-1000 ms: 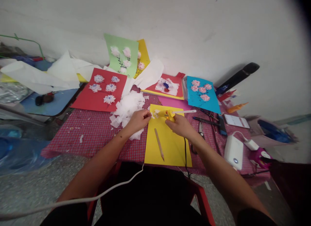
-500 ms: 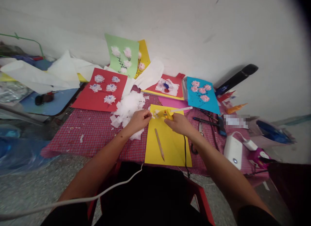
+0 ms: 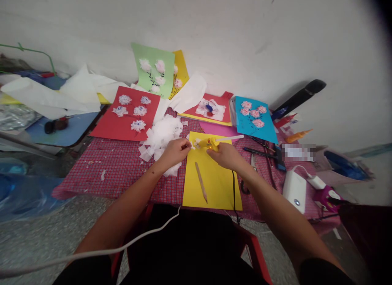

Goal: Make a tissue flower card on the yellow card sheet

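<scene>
Gripping a yellow glue gun [image 3: 211,143] in the right hand [image 3: 226,155], with fingers wrapped round the handle and the nozzle toward the left, over the far left part of a yellow sheet [image 3: 214,181] on the desk [image 3: 101,168]. On the left hand [image 3: 174,152], fingers narrow, pinched together at the sheet's left edge; right at the tips, a small white scrap [image 3: 192,145], hard to tell whether held or only touched.

To do this well, keep the gun low and steady, squeeze gently and lay small dots of glue, given thin paper, probably quick to wrinkle or tear. Hold the left fingertips clear of the nozzle, likely hot. Leave slack in the black cord [image 3: 234,191], and avoid rolling the pencil [image 3: 201,183] on the sheet.

From the gun's back, a straight, whitish glue stick [image 3: 231,138]. Left of the sheet, a soft-looking heap of thin white paper [image 3: 165,132], partly in squarish flakes. Farther left, a smooth red sheet [image 3: 104,128] with 5 ruffled white tufts [image 3: 138,125] flecked with blue. At far right, a blue sheet [image 3: 268,130] with frilly pink-and-white tufts [image 3: 258,123]. Over the desk, a red checked cloth, dotted with loose bits.
</scene>
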A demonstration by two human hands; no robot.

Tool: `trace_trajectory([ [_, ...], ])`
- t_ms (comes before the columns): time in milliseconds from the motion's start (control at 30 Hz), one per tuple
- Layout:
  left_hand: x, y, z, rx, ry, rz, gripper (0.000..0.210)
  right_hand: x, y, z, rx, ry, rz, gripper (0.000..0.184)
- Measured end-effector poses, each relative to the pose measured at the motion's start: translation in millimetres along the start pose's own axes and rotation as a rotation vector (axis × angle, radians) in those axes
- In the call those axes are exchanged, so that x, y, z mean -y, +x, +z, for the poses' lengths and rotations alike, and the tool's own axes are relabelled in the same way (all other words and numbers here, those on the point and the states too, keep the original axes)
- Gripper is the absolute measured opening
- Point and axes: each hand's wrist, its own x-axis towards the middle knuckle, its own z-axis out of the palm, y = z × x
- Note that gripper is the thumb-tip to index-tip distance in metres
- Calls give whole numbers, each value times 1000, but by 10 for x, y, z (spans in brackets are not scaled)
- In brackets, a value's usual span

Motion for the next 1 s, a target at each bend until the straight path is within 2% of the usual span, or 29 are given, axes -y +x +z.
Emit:
trace_trajectory([
  [367,24,0,9,-1,7,1,12,-12,5,22,-8,-3,24,40],
  [833,1,0,1,-3,7,-8,10,-20,-69,5,-31,209,7,34],
  [1000,13,-7,0,24,33,36,10,-15,-86,-5,-34,293,-2,28],
])
